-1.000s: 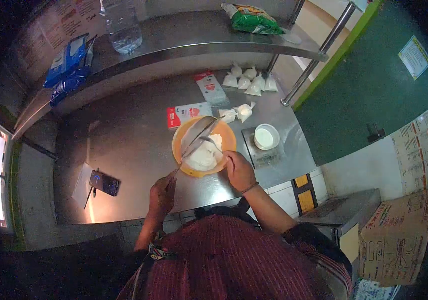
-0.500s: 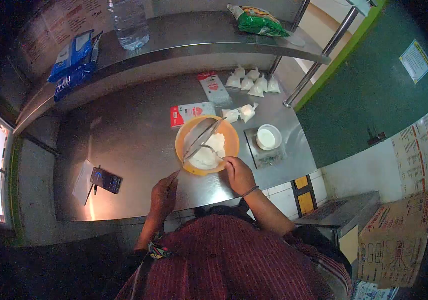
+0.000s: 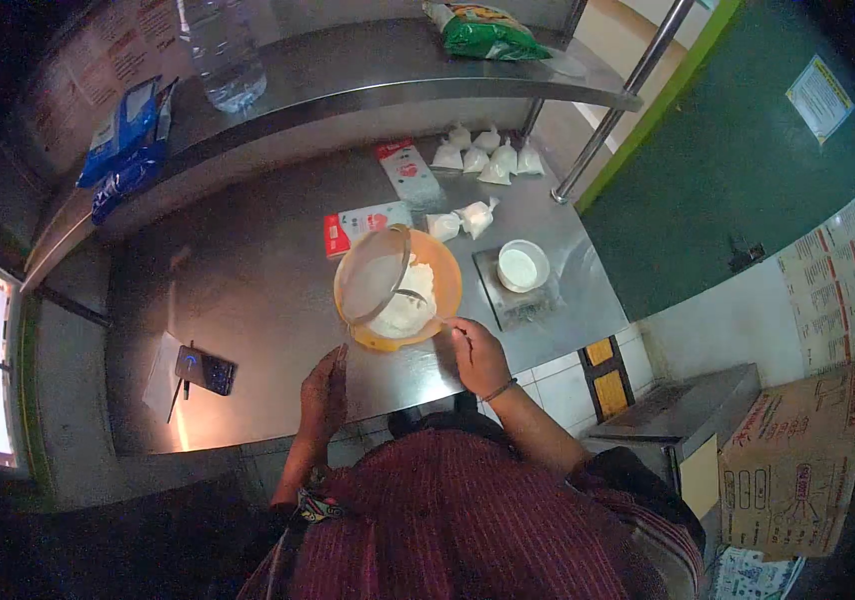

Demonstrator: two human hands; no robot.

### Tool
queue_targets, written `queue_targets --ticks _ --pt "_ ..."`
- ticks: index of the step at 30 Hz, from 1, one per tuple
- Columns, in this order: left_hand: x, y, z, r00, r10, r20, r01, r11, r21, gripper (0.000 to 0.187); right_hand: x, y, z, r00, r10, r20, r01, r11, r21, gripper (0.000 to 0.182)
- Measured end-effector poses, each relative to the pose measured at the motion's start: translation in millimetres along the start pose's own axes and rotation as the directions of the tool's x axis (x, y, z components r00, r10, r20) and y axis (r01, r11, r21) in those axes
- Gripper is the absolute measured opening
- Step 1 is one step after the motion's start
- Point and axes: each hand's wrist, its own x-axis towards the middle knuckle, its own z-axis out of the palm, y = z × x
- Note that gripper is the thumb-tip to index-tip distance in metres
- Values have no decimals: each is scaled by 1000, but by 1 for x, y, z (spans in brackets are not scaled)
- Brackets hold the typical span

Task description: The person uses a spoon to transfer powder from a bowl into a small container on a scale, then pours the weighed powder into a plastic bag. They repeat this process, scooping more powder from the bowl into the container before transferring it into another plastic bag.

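An orange bowl (image 3: 451,265) of white powder (image 3: 408,312) stands on the steel table in front of me. My left hand (image 3: 324,390) is closed around the handle of a round mesh sieve (image 3: 373,275). The sieve is tilted over the left half of the bowl and hides part of it. At the bowl's lower right rim, my right hand (image 3: 480,358) grips the thin handle of a spoon (image 3: 438,317). The spoon's head reaches into the bowl, over the powder.
Right of the bowl, a white tub (image 3: 523,267) sits on a flat scale (image 3: 493,295). Behind are several tied bags of white powder (image 3: 496,160) and two red-and-white packets (image 3: 411,172). A phone (image 3: 208,370) lies at left. The shelf (image 3: 368,90) overhangs the back.
The sieve has turned, so its mesh shows more broadly over the bowl's left side. Both hands keep their holds. The whole view has shifted slightly.
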Motion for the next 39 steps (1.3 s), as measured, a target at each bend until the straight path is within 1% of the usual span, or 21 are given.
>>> queue_targets --ticks 2,3,5,6,8,10,14,15,16,18,20,22,24,26,27,28,29,31,32,35,39 --pt "-3 -1 8 998 -56 12 57 996 -71 32 -2 6 -6 1000 27 5 -27 1000 4 27" --pt "-1 3 10 998 -57 16 58 996 -71 32 -2 5 -9 999 41 28 -41 999 3 26" --pt "1 13 15 992 -127 23 129 980 -152 33 -3 6 -17 997 59 53 -59 998 5 26" --pt "1 15 18 991 -131 25 133 980 -149 33 -3 8 -20 994 71 78 -72 997 15 27" --pt "1 20 23 999 -1 -41 1 1000 2 34 -3 13 -25 991 81 109 -85 996 32 27" --pt "1 27 27 999 -4 -51 5 1000 7 33 0 20 -29 992 40 119 -46 998 51 28" --pt "1 40 34 997 -19 -78 23 999 46 33 9 37 -37 988 22 155 -32 998 61 29" --pt "0 41 37 996 -22 -83 27 998 53 33 12 40 -40 987 -16 161 4 997 71 28" --pt "0 41 41 994 -54 -100 61 996 69 33 14 43 -42 985 -54 166 40 996 83 28" --pt "-2 43 48 988 -86 -126 98 991 94 33 17 44 -50 978 -42 203 19 993 117 28" --pt "-7 46 55 955 -276 -108 273 961 -46 33 21 49 -56 971 -34 238 -3 988 152 29" --pt "-10 52 60 958 -250 -143 250 968 -20 33 25 61 -58 936 -14 353 -21 995 94 28" --pt "-12 62 66 958 -227 -176 231 973 4 32 28 70 -60 927 -48 371 3 993 121 29" --pt "-15 77 72 910 -383 -156 361 920 -154 32 30 78 -62 917 -83 391 28 989 146 29" --pt "-15 81 76 907 -387 -167 364 919 -152 32 30 81 -62 917 -139 374 79 982 172 29" --pt "-17 84 81 908 -380 -173 339 913 -228 32 29 85 -62 914 -192 358 127 972 198 29" --pt "-21 86 85 910 -376 -178 313 901 -300 31 28 88 -62 910 -196 365 125 970 208 29" --pt "-27 91 93 895 -403 -192 327 885 -331 31 32 91 -63 892 -180 415 82 966 244 29" --pt "-27 91 96 885 -420 -199 330 870 -367 30 33 90 -65 889 -193 416 90 963 253 29" --pt "-30 85 107 859 -448 -247 328 853 -406 29 36 87 -69 887 -159 433 53 967 248 29" --pt "-32 88 110 852 -441 -281 329 870 -367 29 33 93 -70 896 -162 412 27 949 315 28"
